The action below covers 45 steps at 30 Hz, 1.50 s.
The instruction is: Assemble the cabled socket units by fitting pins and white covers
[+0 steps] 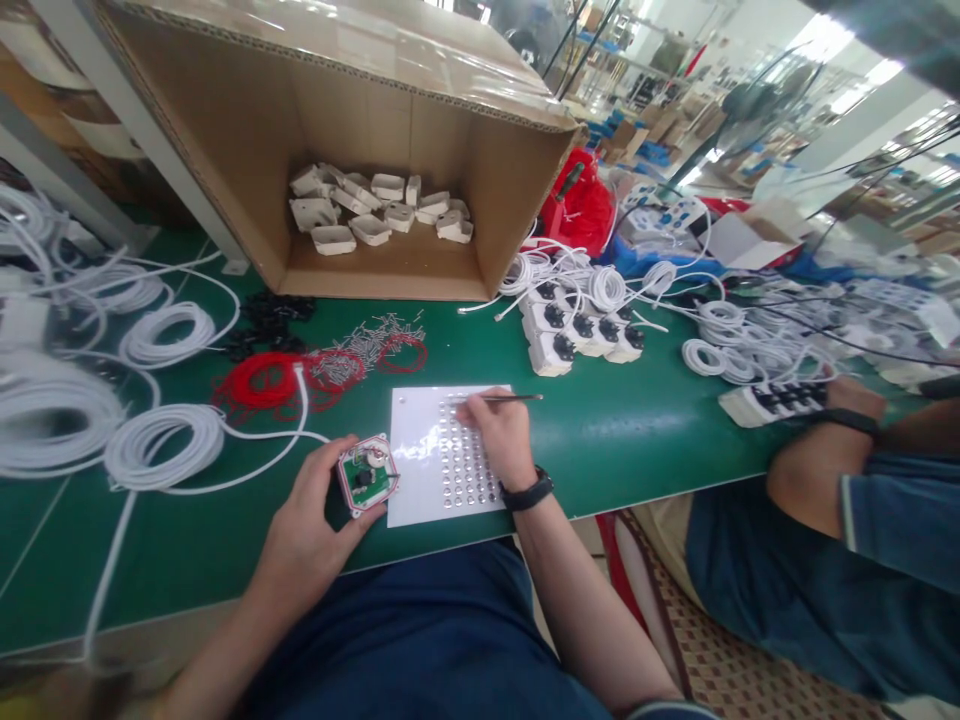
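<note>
My left hand [311, 515] is closed around the edges of a small white octagonal housing [369, 476], its open side up, with a green circuit board and a red seal line inside the rim. Beside it lies a white sheet [414, 455] carrying rows of small clear round dots [469, 470]. Over the upper part of these rows, my right hand [504, 435] pinches a slim dark tweezers-like tool [517, 398]. Its thin tip points left, near the top dots; whether it touches one I cannot tell.
Behind stands an open cardboard box [390, 280] with white plastic housings [334, 240]. Red rings [262, 380], loose screws [367, 345] and black parts [274, 318] lie before it. Coiled white cables [165, 447] fill the left; white units [551, 335] stand right, near a co-worker's arm [814, 480].
</note>
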{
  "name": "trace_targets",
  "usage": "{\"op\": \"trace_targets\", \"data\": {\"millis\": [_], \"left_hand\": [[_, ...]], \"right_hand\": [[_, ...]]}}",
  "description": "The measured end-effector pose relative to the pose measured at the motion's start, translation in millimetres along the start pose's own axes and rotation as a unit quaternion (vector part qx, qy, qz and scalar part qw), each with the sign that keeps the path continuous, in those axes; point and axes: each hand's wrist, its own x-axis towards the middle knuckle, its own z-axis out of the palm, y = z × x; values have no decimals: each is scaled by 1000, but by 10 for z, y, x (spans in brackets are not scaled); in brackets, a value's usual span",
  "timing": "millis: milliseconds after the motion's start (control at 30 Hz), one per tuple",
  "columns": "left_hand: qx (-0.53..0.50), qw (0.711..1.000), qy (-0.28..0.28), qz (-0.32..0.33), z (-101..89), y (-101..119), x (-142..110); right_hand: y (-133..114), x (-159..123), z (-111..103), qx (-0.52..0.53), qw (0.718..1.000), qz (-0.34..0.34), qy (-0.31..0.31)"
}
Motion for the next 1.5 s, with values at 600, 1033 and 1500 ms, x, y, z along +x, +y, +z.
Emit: {"op": "trace_targets", "data": {"millis": [600,1033,1500], "left_hand": [[-20,1000,-5,11,-6,-23,14],[-1,1000,-5,11,-27,-1,8],[-7,1000,8,8,-16,31,7]], "right_hand": [[49,-52,1,82,997,-5,-1],[-40,-50,30,-12,1000,1,1],[-9,-64,86,-8,999,-10,45]]}}
